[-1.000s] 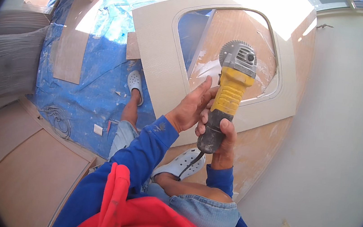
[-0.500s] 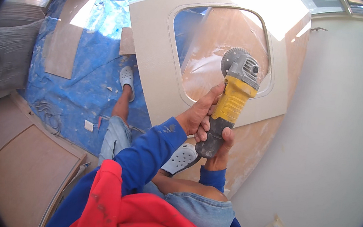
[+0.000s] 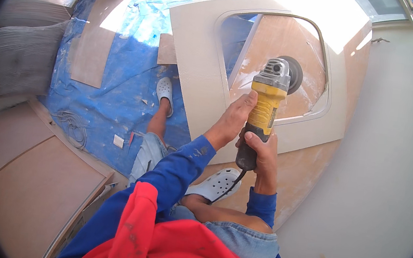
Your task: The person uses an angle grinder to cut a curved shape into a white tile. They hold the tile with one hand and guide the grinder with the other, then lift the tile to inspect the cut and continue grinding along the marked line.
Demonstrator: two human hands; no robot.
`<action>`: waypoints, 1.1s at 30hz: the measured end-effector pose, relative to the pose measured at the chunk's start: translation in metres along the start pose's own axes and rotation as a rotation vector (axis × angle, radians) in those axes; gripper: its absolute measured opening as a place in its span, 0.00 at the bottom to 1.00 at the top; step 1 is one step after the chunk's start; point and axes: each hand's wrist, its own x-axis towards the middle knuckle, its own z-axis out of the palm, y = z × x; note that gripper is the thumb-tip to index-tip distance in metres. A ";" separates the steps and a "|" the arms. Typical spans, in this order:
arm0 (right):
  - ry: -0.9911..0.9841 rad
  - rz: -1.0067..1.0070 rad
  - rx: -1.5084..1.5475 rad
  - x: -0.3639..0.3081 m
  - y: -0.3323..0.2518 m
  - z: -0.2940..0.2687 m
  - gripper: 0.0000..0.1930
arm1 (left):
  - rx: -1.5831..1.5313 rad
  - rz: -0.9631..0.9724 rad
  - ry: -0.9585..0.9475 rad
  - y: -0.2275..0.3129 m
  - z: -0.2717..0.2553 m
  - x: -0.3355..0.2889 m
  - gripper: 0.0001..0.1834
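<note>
Both my hands grip a yellow and black angle grinder [image 3: 263, 107] with a grey metal head. My left hand [image 3: 234, 119] wraps the yellow body from the left, thumb along it. Lower down, my right hand [image 3: 263, 154] closes around the black rear handle, and the power cord [image 3: 232, 185] runs from its end toward my foot. The grinder's round disc [image 3: 291, 76] points to the right, its face partly hidden by the head. Under the tool lies a large pale panel [image 3: 198, 71] with a rounded window-like cutout; the disc appears over that opening.
Brown boards [image 3: 296, 163] lie beneath the panel. A blue tarp [image 3: 127, 80] covers the floor at left, with a coiled cable [image 3: 73, 128] on it. A white wall [image 3: 381, 135] rises at right. Wrapped grey material [image 3: 22, 52] and a curved wooden panel [image 3: 30, 179] stand at left.
The grinder has rolled over in my hands, so its disc moved from the left of the head to the right. My right thumb now lies across the handle. The whole view shifted slightly.
</note>
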 end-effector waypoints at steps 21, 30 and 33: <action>0.038 -0.128 -0.683 0.138 0.053 0.078 0.38 | 0.393 0.063 0.189 0.009 -0.148 0.060 0.44; 0.032 -0.160 -0.646 0.137 0.055 0.077 0.38 | 0.358 0.069 0.203 0.010 -0.145 0.058 0.44; 0.043 -0.135 -0.640 0.137 0.054 0.078 0.41 | 0.367 0.049 0.207 0.010 -0.145 0.058 0.45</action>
